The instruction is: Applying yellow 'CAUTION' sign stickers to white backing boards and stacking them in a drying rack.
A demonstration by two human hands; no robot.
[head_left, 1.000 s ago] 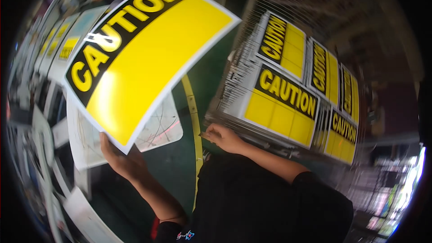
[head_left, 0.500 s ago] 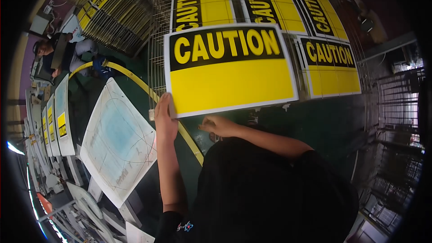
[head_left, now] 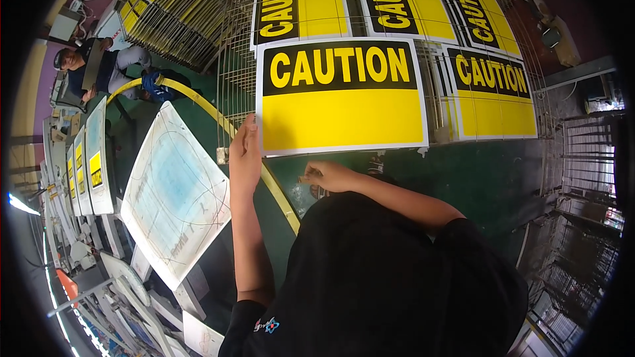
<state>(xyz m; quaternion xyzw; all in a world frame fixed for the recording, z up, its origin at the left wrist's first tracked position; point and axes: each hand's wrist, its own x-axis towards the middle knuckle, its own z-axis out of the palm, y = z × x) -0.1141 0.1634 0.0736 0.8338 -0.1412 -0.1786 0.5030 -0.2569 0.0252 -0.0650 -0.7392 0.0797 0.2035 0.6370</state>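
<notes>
**Yellow sign sheet held at a wire drying rack: points of possible failure**

Head view. Yellow and black, the printed sign sheet [head_left: 340, 96] that we are handling lies face up over the wire rack [head_left: 231, 79], square to us, with its lower edge toward our body. Our left hand [head_left: 245, 155] is closed on the lower left corner of the sheet, thumb on top and fingers apparently beneath. Our right hand [head_left: 329, 175] sits loosely curled just under the lower edge; we cannot tell whether it pinches the sheet or only touches it from below. More sign sheets of the same kind [head_left: 493, 92] lie beside and beyond ours on the rack, close to its right and far edges.

Risks, as we judge them. Held firmly at one corner only, the thin sheet could sag or swing, and its far edge could catch on the wire grid and bend. If the ink is fresh, a slide across a neighbouring sheet could smear both faces. Our thumb on the printed side could leave a mark at the corner. A curved yellow rail [head_left: 218, 119] runs under our left forearm, and a snag there could jerk the sheet.

To the left, a white printing screen [head_left: 175, 192] lies tilted on its frame, and a seated person [head_left: 99, 66] works well apart from us.
</notes>
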